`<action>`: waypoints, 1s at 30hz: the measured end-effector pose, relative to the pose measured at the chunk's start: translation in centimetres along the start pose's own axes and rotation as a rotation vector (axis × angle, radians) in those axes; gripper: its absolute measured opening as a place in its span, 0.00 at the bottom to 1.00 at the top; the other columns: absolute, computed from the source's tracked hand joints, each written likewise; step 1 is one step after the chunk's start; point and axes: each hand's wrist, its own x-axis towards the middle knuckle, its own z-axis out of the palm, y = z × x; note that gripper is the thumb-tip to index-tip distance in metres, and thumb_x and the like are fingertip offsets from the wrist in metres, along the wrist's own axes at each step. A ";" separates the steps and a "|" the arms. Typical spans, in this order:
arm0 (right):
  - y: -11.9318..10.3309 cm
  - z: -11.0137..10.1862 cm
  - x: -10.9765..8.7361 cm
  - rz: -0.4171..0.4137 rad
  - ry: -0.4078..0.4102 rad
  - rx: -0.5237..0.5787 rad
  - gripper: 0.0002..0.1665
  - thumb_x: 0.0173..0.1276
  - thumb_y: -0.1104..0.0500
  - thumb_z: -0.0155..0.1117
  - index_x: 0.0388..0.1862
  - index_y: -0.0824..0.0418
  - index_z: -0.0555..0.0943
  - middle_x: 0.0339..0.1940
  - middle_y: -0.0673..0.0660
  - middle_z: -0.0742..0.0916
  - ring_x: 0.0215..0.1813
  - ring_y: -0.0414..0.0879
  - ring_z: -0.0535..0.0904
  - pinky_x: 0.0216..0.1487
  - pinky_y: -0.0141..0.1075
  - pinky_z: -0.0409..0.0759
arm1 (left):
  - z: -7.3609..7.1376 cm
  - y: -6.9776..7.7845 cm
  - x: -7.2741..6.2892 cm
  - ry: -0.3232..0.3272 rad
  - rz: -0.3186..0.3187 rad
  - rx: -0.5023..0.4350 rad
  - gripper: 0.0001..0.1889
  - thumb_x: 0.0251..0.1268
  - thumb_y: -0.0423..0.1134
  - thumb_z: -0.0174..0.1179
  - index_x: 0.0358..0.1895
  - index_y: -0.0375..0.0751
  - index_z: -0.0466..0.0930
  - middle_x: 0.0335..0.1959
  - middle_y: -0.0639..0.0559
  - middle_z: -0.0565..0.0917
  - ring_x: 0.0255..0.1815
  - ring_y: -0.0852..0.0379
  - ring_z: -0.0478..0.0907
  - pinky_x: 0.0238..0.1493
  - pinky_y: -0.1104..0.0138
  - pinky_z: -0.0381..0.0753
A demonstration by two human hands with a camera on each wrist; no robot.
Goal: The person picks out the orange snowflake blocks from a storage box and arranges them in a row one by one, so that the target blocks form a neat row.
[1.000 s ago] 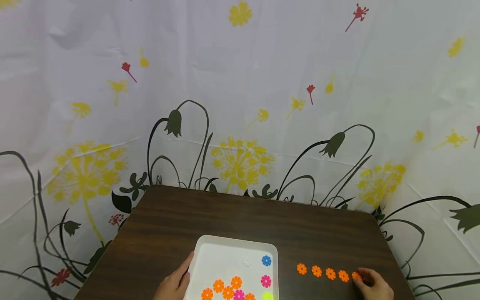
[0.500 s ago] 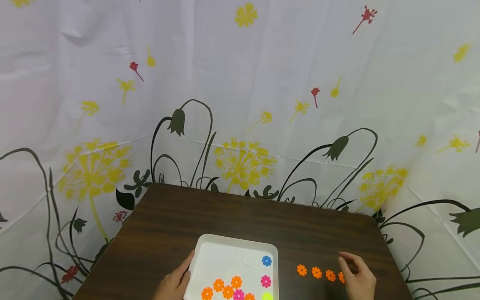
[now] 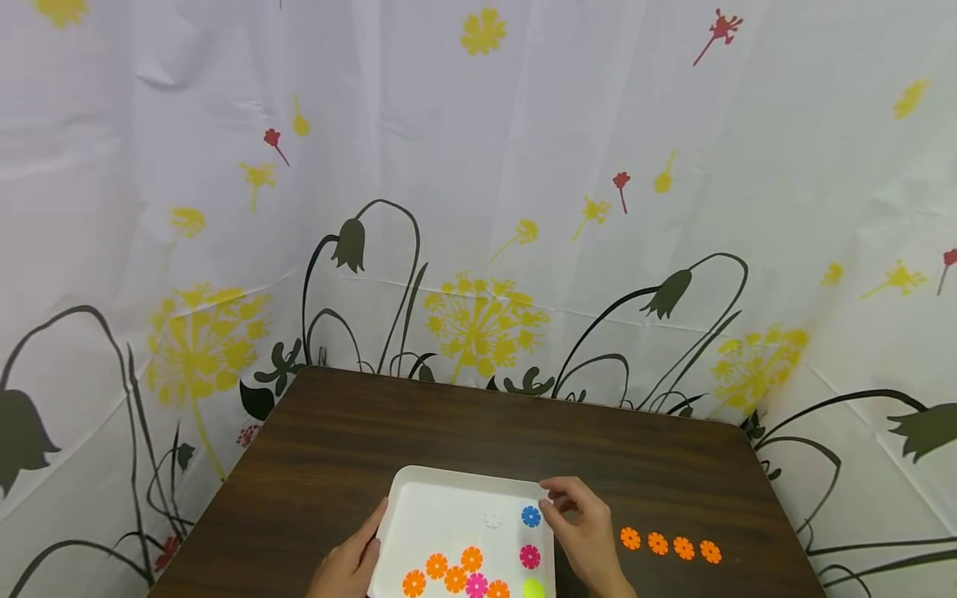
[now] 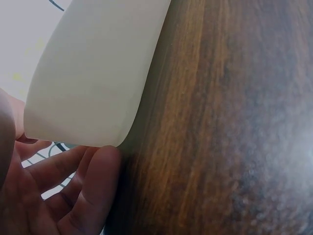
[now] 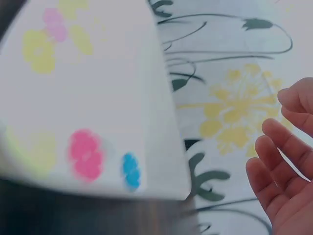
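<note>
A white tray stands on the table with small notched plastic discs in it. My left hand holds its left side; in the left wrist view the fingers bend in at the tray's lower edge. My right hand hovers over the right rim beside a blue disc, its fingers loosely bent. Nothing shows between thumb and fingertips in the right wrist view. Orange discs lie in the tray with pink, yellow-green and white ones.
On the dark wooden table, a row of several orange discs runs to the right of the tray. My right hand covers the row's left end. A flower-printed curtain hangs behind the table.
My right hand has left the disc at the row's right end and swung left to the tray's right rim. That disc stays on the table. The left hand keeps its place.
</note>
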 end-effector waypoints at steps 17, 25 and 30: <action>-1.1 3.4 3.6 0.016 -0.116 0.075 0.23 0.62 0.68 0.80 0.52 0.47 0.89 0.47 0.43 0.90 0.45 0.46 0.84 0.49 0.42 0.87 | -0.1 0.2 -0.1 0.017 -0.002 0.024 0.30 0.78 0.35 0.59 0.80 0.53 0.70 0.66 0.40 0.84 0.47 0.51 0.87 0.45 0.51 0.83; -0.5 4.7 3.0 0.099 -0.251 0.053 0.23 0.63 0.65 0.80 0.54 0.46 0.89 0.49 0.44 0.90 0.48 0.40 0.83 0.51 0.36 0.86 | -0.1 0.4 -0.2 0.005 -0.013 0.002 0.30 0.79 0.36 0.58 0.81 0.52 0.69 0.68 0.40 0.83 0.46 0.54 0.86 0.43 0.54 0.82; 0.1 5.6 2.6 0.096 -0.318 0.046 0.22 0.63 0.67 0.79 0.55 0.53 0.89 0.50 0.48 0.91 0.49 0.45 0.85 0.51 0.35 0.86 | -0.2 0.4 -0.4 0.020 0.002 0.008 0.30 0.78 0.35 0.60 0.80 0.52 0.70 0.67 0.40 0.84 0.47 0.53 0.86 0.43 0.53 0.83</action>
